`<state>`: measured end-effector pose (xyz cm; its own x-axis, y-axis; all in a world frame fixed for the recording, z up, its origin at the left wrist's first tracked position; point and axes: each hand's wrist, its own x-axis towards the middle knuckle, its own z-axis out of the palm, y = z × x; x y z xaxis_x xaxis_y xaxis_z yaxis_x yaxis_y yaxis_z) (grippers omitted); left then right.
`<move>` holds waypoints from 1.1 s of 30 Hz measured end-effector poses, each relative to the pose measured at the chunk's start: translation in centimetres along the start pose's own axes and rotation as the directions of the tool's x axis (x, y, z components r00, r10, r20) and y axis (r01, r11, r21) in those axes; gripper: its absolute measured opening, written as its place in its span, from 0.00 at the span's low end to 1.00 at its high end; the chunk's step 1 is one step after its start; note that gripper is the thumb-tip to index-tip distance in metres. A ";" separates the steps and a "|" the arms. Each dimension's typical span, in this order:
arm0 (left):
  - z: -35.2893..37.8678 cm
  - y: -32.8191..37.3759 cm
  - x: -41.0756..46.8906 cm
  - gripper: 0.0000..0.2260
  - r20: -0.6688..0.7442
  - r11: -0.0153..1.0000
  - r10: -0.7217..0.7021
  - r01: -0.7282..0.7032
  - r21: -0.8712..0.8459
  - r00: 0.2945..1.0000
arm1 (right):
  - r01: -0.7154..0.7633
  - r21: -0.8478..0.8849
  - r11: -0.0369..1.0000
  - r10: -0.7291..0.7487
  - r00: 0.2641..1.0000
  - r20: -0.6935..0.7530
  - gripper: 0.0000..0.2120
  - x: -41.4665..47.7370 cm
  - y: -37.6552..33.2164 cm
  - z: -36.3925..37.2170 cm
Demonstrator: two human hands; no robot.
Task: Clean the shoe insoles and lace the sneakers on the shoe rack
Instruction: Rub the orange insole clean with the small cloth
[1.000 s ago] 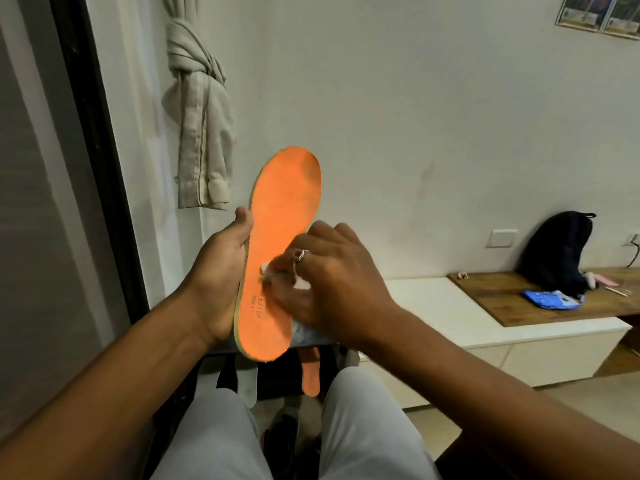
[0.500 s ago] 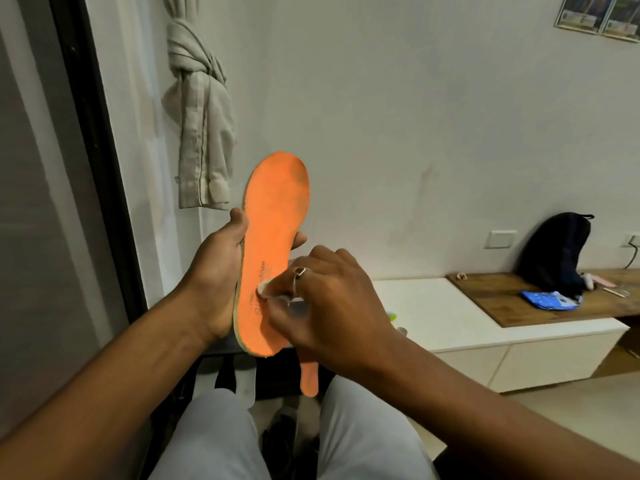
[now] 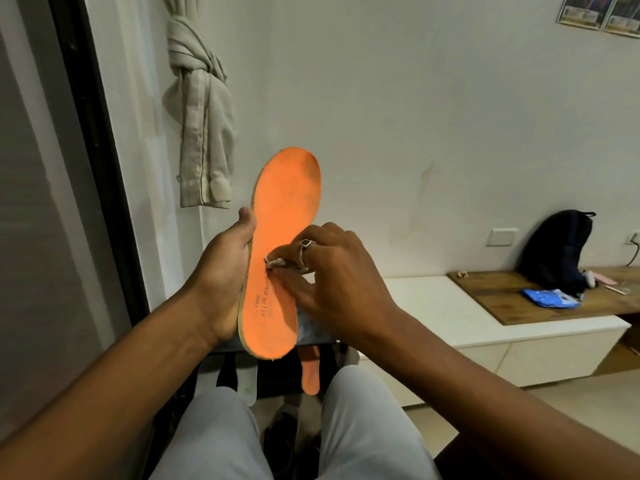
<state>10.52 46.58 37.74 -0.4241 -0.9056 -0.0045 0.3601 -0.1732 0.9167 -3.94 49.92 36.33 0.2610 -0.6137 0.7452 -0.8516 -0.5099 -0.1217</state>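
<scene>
Left hand (image 3: pixel 221 271) grips one insole (image 3: pixel 284 202), right hand (image 3: pixel 332 282) pinches wipe (image 3: pixel 275 262), likely second insole (image 3: pixel 310 375) below

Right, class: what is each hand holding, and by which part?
Left hand grips the orange insole by its left edge, mid-length. Right hand pinches a small white wad between its fingers.

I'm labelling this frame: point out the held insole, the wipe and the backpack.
insole (image 3: pixel 287 202), head view, bare orange toe end.
wipe (image 3: pixel 275 262), head view, its white crumpled end.
backpack (image 3: pixel 557 247), head view, middle of its dark body.
</scene>
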 end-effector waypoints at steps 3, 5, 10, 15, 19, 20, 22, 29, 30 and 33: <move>-0.6 0.1 0.4 0.34 -0.041 0.999 -0.015 0.013 -0.046 0.999 | 0.108 0.126 0.986 -0.109 0.994 0.003 0.08 -0.9 -1.3 0.2; -1.1 0.3 0.8 0.34 -0.074 0.998 -0.020 0.016 -0.059 0.997 | 0.176 0.223 0.959 -0.189 0.981 0.035 0.08 -1.6 -2.0 0.1; -0.6 0.0 0.7 0.34 -0.047 0.996 -0.051 0.047 -0.072 0.998 | 0.060 0.135 0.989 -0.056 0.998 -0.036 0.08 -0.3 -0.1 0.7; -0.9 0.7 0.7 0.33 -0.088 0.990 -0.015 0.002 -0.138 0.996 | 0.192 0.313 0.930 -0.186 0.981 -0.047 0.08 -2.0 -2.1 1.0; -1.1 1.2 0.4 0.31 -0.121 0.985 0.039 -0.059 -0.164 0.992 | 0.312 0.235 0.921 -0.338 0.938 0.077 0.08 -3.7 -1.5 0.3; -1.1 1.2 0.4 0.31 -0.124 0.985 0.044 -0.064 -0.161 0.991 | 0.309 0.179 0.934 -0.326 0.942 0.075 0.09 -3.6 -1.0 0.4; -1.1 1.3 0.3 0.31 -0.117 0.988 0.037 -0.054 -0.147 0.992 | 0.255 0.129 0.958 -0.259 0.966 0.019 0.09 -3.0 -0.2 0.5; -1.2 0.5 0.9 0.32 -0.113 0.997 0.040 -0.046 -0.054 0.993 | 0.124 -0.031 0.992 -0.127 0.982 -0.137 0.08 -0.6 0.8 1.2; -1.2 0.5 0.9 0.32 -0.114 0.998 0.032 -0.038 -0.058 0.993 | 0.151 -0.012 0.988 -0.151 0.981 -0.121 0.08 -0.7 0.6 1.2; -1.3 0.6 1.0 0.31 -0.097 0.997 0.001 -0.008 -0.074 0.995 | 0.265 0.057 0.962 -0.266 0.964 -0.001 0.07 -1.5 -0.3 1.0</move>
<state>11.39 45.09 37.71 -0.3408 -0.9392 -0.0422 0.4241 -0.1937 0.8847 -3.62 50.35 34.57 0.4775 -0.4555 0.7513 -0.7246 -0.6878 0.0435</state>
